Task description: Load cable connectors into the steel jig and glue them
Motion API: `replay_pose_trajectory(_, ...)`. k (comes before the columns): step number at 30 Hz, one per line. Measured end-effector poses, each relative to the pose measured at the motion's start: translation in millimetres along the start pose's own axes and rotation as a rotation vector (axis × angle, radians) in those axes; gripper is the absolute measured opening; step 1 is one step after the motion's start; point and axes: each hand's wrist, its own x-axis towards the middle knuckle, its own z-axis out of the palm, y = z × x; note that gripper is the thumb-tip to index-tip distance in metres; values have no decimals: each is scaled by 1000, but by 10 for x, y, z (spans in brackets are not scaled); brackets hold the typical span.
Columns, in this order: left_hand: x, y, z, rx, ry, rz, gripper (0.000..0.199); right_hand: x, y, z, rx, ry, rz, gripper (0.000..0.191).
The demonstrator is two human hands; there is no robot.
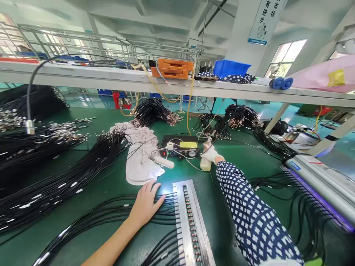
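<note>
My left hand (146, 202) is bare and lies flat with fingers spread over black cables (124, 207), its thumb close to a slotted metal fixture (191, 225). The cable ends run into the fixture's slots, and small tips show in a row along its channel. My right hand (210, 153), in a white glove and patterned sleeve, reaches to the right side of a black control box (180, 145). Its fingers look closed, but what they hold is too small to make out. Directly below it stands a pale yellowish block (205, 164). A white pen-like tool (164, 162) rests before the box.
A crumpled whitish cloth (141, 153) lies beside thick cable bundles (69, 173) on the left. At right is a silver machine (321, 184) with a violet light. The overhead shelf (111, 79) carries orange cases (173, 69) and a blue bin (231, 68).
</note>
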Motion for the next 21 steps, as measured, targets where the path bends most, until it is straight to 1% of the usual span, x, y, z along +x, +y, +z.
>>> replay_pose_trajectory(3, 8, 20, -22, -14, 2, 0, 42, 50, 51, -249, -110, -6, -128, 83)
replay_pose_trajectory(5, 15, 36, -43, -22, 1, -2, 43, 16, 91, -448, -195, 24, -164, 84)
replay_pose_trajectory(6, 19, 43, -53, -23, -3, -4, 43, -38, 105, -537, -237, 48, -174, 80)
replay_pose_trajectory(8, 26, 51, -71, -23, -18, -9, 43, -258, 121, -673, -310, 100, -199, 67)
replay_pose_trajectory(9, 28, 52, -80, -23, -27, -11, 44, -438, 125, -711, -340, 121, -219, 58)
replay_pose_trajectory(11, 27, 51, -95, -18, -43, -11, 45, -947, 137, -710, -381, 135, -289, 37)
replay_pose_trajectory(12, 25, 52, -101, -13, -50, -8, 45, -1266, 150, -667, -390, 124, -326, 27)
replay_pose_trajectory(13, 23, 56, -105, -7, -55, -4, 45, -1613, 171, -593, -390, 102, -388, 23)
replay_pose_trajectory(15, 25, 85, -96, 2, -63, 2, 44, -2319, 238, -363, -299, -21, -625, 33)
replay_pose_trajectory(16, 33, 112, -81, 3, -66, 4, 43, -2639, 281, -218, -213, -116, -787, 39)
replay_pose_trajectory(17, 48, 149, -57, -1, -70, 8, 42, -2916, 325, -64, -147, -180, -929, 47)
replay_pose_trajectory(18, 71, 194, -25, -9, -75, 16, 40, -3139, 367, 89, -111, -175, -999, 53)
replay_pose_trajectory(19, 101, 246, 13, -20, -82, 28, 40, -3307, 404, 232, -87, -154, -1045, 55)
replay_pose_trajectory(20, 136, 299, 55, -33, -90, 39, 42, -3422, 430, 355, -79, -130, -1059, 53)
replay_pose_trajectory(21, 175, 351, 97, -45, -97, 49, 45, -3494, 445, 449, -74, -99, -1073, 47)
